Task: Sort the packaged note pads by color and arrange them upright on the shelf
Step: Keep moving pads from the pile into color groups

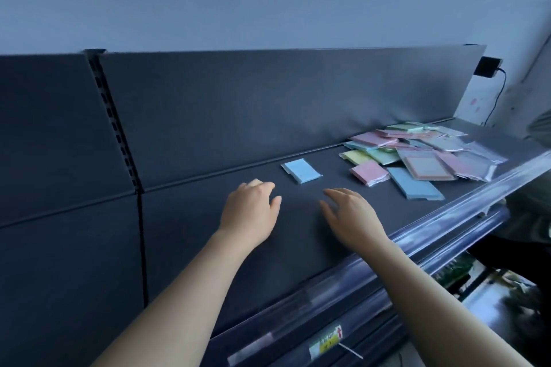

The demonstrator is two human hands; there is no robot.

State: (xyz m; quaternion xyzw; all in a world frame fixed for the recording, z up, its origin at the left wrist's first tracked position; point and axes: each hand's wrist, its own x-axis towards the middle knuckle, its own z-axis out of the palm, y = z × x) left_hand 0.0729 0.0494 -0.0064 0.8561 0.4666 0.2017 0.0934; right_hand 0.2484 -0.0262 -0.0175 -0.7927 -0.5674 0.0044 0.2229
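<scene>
left grip (250, 211) over bare dark shelf (193, 247), palm down, loosely curled, holding nothing. right grip (354, 217) just beside it, palm down, spread and relaxed, also holding nothing. cannot tell whether either rests on the shelf surface. clear of each other and of every pad.

single light blue note pad (301, 170) flat on shelf just beyond both grips, near back panel (268, 104), lying down rather than upright.

loose pile of packaged note pads (423, 146) farther right on same shelf: pink, blue, green, yellow, several in clear wrap, overlapping, all flat, colours mixed. pink pad (369, 173) and long blue pad (414, 185) at near edge of pile, against their neighbours.

clear plastic rail (447, 214) along shelf front. yellow label (326, 340) on a lower rail. small black box (489, 67) with cable at right end of back panel.
</scene>
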